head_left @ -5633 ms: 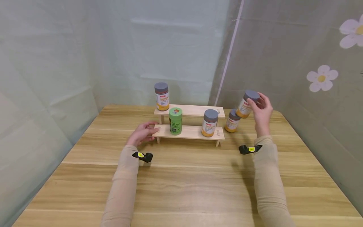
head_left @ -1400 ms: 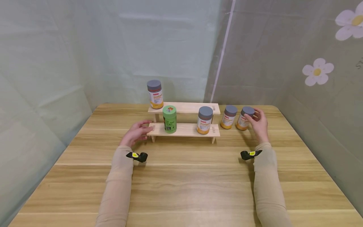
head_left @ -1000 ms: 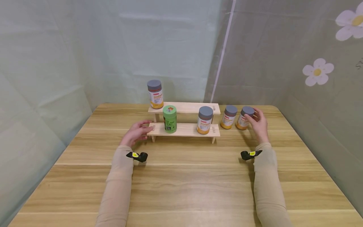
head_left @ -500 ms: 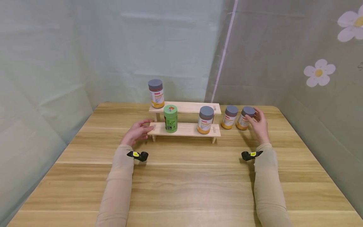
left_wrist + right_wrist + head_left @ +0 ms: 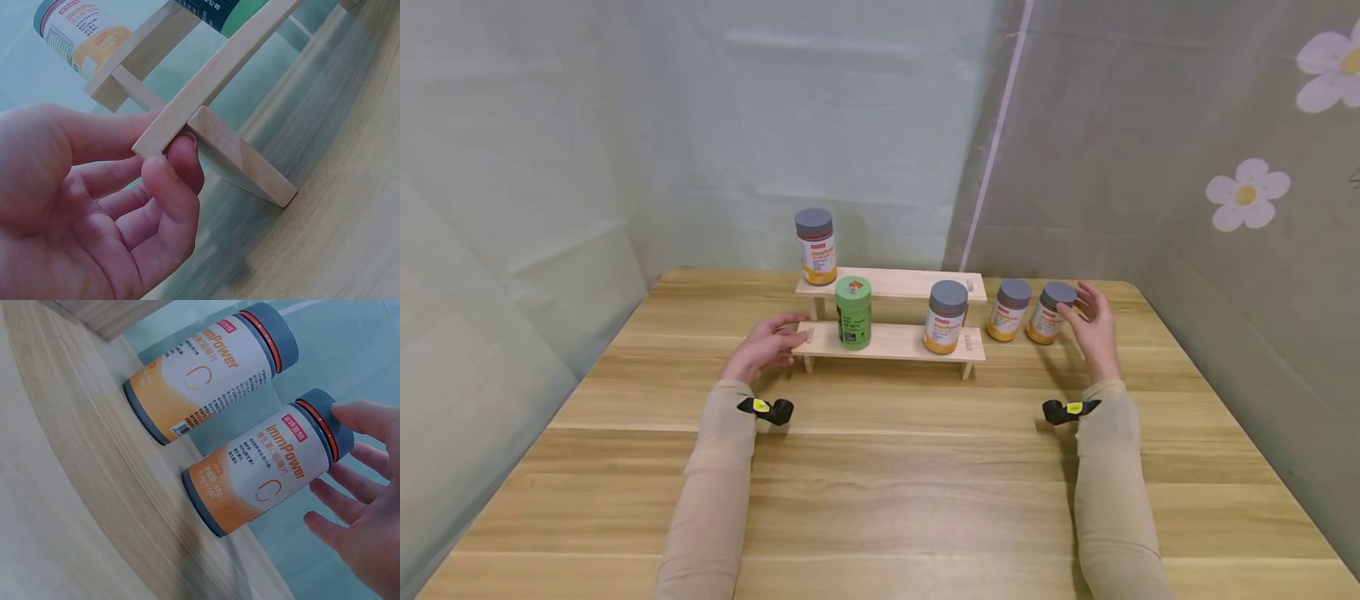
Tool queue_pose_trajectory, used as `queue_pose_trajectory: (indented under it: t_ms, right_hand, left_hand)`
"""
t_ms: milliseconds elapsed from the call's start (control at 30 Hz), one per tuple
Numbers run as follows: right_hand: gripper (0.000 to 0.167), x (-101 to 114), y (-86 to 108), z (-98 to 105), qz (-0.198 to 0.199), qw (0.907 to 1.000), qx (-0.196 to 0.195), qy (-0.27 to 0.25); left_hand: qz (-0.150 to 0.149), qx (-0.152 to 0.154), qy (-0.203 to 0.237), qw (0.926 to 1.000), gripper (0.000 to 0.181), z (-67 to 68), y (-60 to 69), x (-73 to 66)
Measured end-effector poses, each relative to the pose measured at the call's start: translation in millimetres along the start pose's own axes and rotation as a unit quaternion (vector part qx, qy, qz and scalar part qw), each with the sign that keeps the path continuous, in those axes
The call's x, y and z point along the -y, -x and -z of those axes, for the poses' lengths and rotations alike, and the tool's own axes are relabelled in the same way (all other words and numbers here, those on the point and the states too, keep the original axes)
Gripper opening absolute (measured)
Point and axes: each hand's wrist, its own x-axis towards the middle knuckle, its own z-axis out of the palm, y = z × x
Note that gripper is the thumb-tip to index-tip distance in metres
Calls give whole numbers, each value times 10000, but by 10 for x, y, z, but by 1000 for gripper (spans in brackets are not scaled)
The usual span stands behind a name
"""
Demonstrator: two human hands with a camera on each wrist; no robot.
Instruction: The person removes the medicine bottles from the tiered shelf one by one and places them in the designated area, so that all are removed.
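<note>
A two-tier wooden shelf (image 5: 895,342) stands on the table. My left hand (image 5: 765,348) pinches the left end of its lower board, thumb above and fingertips below, as the left wrist view shows. A green bottle (image 5: 853,313) and a grey-capped vitamin bottle (image 5: 945,318) stand on that board. Another vitamin bottle (image 5: 817,247) stands at the left end of the upper board. To the right of the shelf, two more stand upright on the table: an inner bottle (image 5: 206,375) and an outer bottle (image 5: 265,465). My right hand (image 5: 1094,331) is at the outer bottle's cap, fingers extended, thumb touching or nearly touching it.
The wood-grain table (image 5: 910,483) reaches toward me in front of the shelf. Pale green and grey cloth (image 5: 820,125) hangs behind and at the sides, with white flowers (image 5: 1247,195) printed at the right.
My right hand set the bottle it held in the air onto the table, right of the inner one. In the last half second its fingers have loosened and shifted right. My left hand keeps its pinch.
</note>
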Motion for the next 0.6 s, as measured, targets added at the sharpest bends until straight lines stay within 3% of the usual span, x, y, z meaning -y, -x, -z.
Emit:
queue_pose_trajectory:
  t_ms: [600]
  right_hand:
    - [59,59,65,8,81,9999,-132,-31]
  left_hand:
    - [-101,8,22,9999,55,2,24,2]
